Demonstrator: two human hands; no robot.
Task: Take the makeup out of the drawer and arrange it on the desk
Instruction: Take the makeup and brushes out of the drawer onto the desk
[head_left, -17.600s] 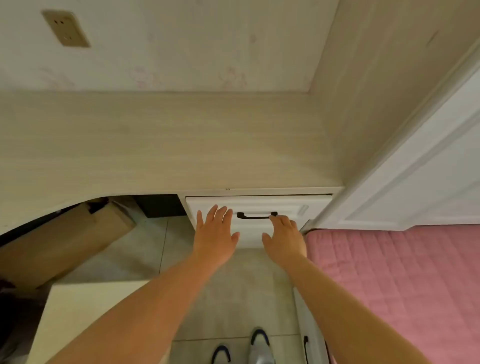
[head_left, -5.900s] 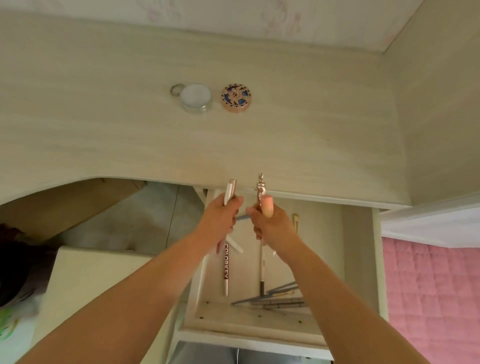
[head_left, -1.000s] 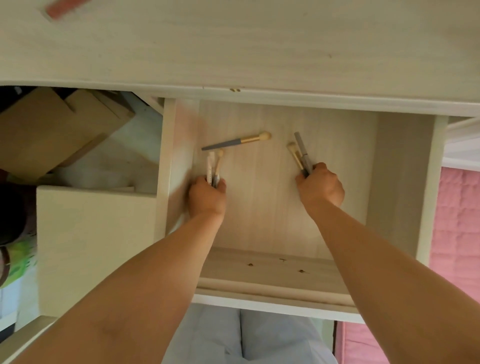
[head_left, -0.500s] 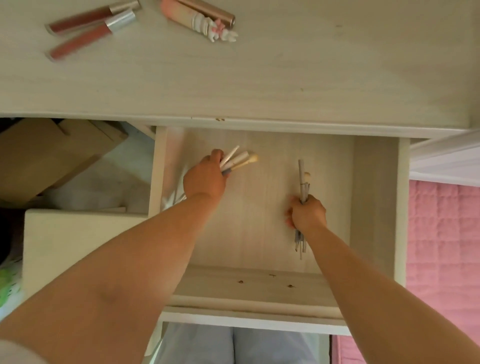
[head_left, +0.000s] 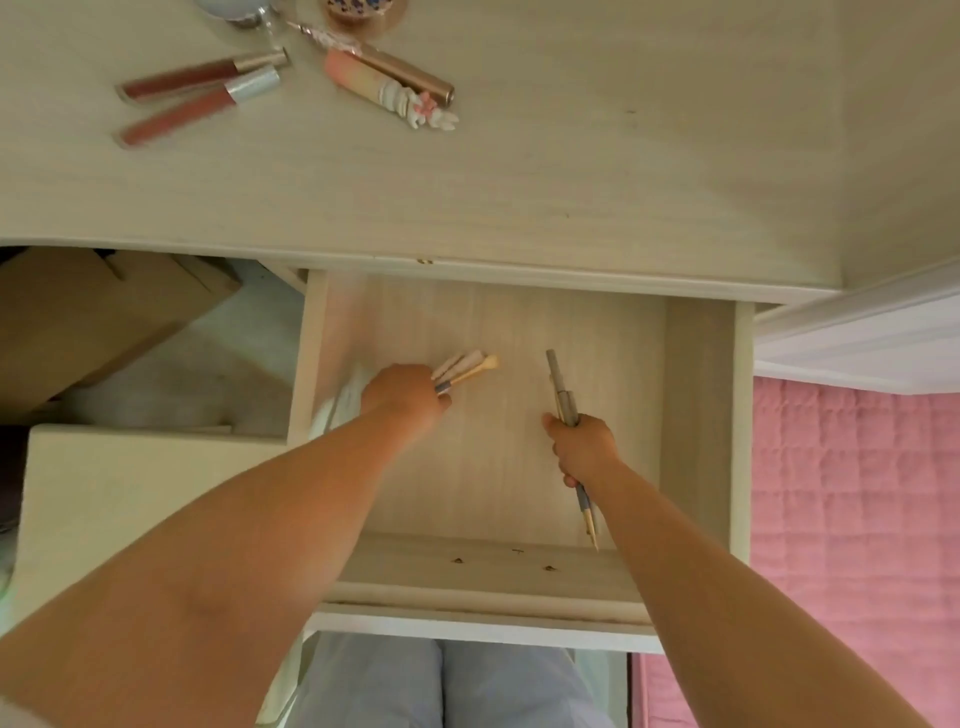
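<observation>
Drawer (head_left: 696, 415): pulled out below the front edge of the surface (head_left: 571, 156), pale wood, its floor bare apart from what the hands hold. Left hand (head_left: 405, 397): inside the drawer near its left wall, fingers curled round a bundle of small brushes (head_left: 465, 369), whose pale tips fan out toward the drawer's middle. Right hand (head_left: 584, 449): inside the drawer toward its right side, fingers closed round a second bundle of slim grey-handled brushes (head_left: 563, 395), which stick out both beyond the knuckles and back past the wrist. On the surface, near its far edge: two lip gloss tubes (head_left: 200, 88) with silver caps, lying side by side; just to their right a pink tube with a white figure cap (head_left: 387, 96), touching a gold tube (head_left: 410, 75) behind it; at the far edge, partly cut off, a round clear pot (head_left: 234, 10) and a round patterned compact (head_left: 363, 10). Right of the drawer: pink quilted bed (head_left: 852, 493).
</observation>
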